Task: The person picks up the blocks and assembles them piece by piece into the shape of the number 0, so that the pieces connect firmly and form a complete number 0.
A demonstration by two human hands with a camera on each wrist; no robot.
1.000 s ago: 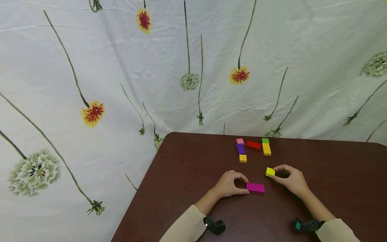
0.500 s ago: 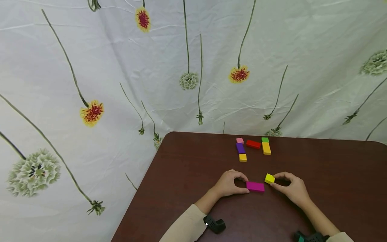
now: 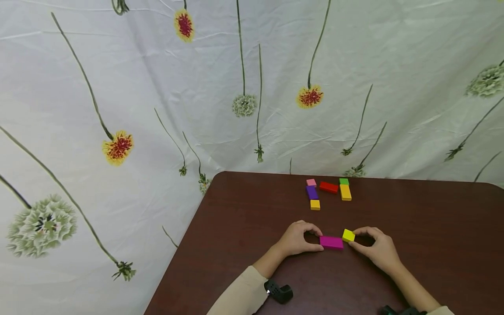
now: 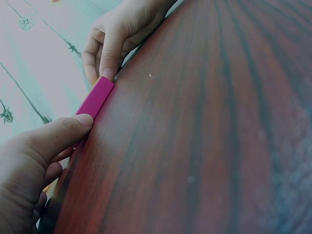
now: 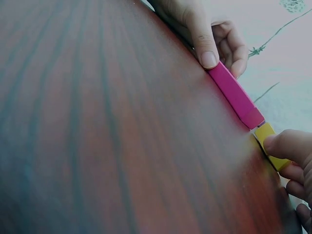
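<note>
On the dark brown table lies a magenta block (image 3: 331, 243), long and flat. My left hand (image 3: 297, 239) grips its left end between thumb and fingers; the left wrist view shows the thumb on the near side of the block (image 4: 96, 99). A small yellow block (image 3: 348, 235) is pinched by the thumb and fingers of my right hand (image 3: 378, 247). It sits at the right end of the magenta block, slightly turned to it. In the right wrist view the yellow block (image 5: 269, 146) stands end to end with the magenta one, right at its edge.
Farther back on the table (image 3: 244, 210) lie a pink block (image 3: 311, 182), a purple block (image 3: 312, 192), an orange-yellow block (image 3: 315, 204), a red block (image 3: 328, 187), a green block (image 3: 344, 181) and a longer yellow-orange block (image 3: 345, 192). A flowered cloth (image 3: 212, 78) hangs behind.
My right hand has brought the yellow block nearer the person and slightly left, up to the right end of the magenta block. My left hand has stayed on the magenta block.
</note>
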